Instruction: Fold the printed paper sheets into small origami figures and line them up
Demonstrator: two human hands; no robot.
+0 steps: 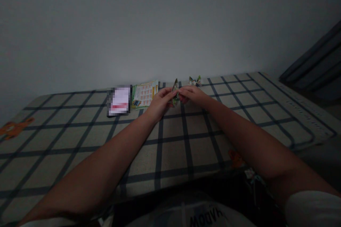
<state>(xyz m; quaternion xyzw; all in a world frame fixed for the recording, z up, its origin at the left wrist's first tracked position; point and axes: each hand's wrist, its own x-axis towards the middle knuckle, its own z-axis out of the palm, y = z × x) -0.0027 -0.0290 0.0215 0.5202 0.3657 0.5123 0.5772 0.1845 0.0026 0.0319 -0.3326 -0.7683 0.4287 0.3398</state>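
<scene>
Both hands meet over the far half of the table. My left hand [163, 101] is closed, thumb and fingers pinching a small, thin green and whitish piece [175, 84] that stands up between the hands. My right hand [190, 94] is closed too, its fingertips pressed on the right side of the same piece. What kind of thing it is, I cannot make out in the dim light. Just behind my right hand lies another small green and white piece [195, 81], partly hidden by the hand.
A printed green and yellow sheet [145, 94] lies left of my left hand. Beside it rests a phone [119, 101] with a lit, blurred screen. The checked tablecloth [173, 149] reaches back to a plain wall [170, 25]. Dark fabric [317, 56] hangs at the right.
</scene>
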